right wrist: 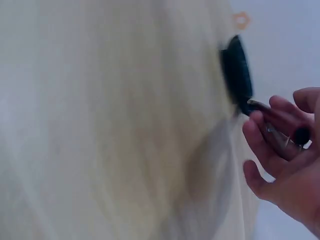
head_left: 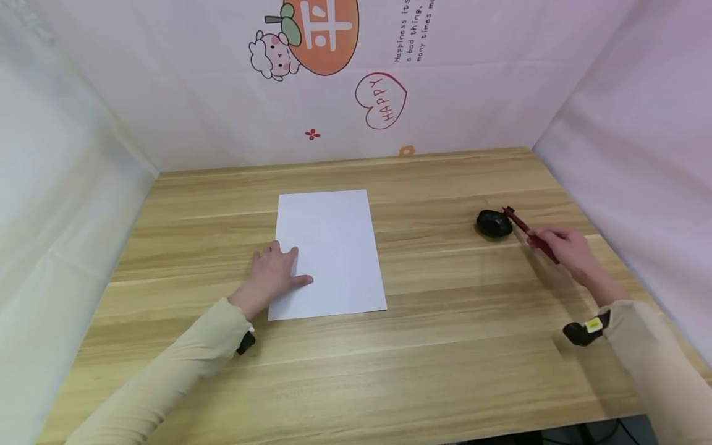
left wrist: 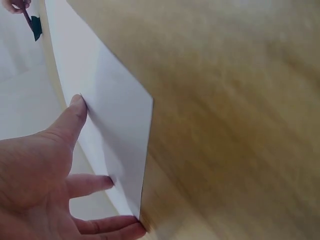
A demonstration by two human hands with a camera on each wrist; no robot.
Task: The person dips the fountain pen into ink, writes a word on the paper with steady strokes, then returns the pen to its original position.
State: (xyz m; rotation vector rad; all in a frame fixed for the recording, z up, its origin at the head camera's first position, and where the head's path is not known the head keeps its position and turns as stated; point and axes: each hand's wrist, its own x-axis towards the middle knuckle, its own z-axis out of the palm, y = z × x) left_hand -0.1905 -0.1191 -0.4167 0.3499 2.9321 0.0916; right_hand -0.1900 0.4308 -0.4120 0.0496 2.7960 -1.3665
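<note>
A white sheet of paper lies flat on the table. Across its left edge my left hand rests with fingers spread; in the left wrist view the thumb and fingertips touch the sheet. On the right, my right hand holds a dark red writing brush between thumb and fingers, tilted down to the left. The brush's dark end is right at the edge of a small black inkstone. In the right wrist view the handle crosses the fingers, with the black inkstone beyond.
The wood-grain table is enclosed by white cloth at the back and both sides. The back cloth carries printed cartoons and lettering. Dark cables show below the front right edge.
</note>
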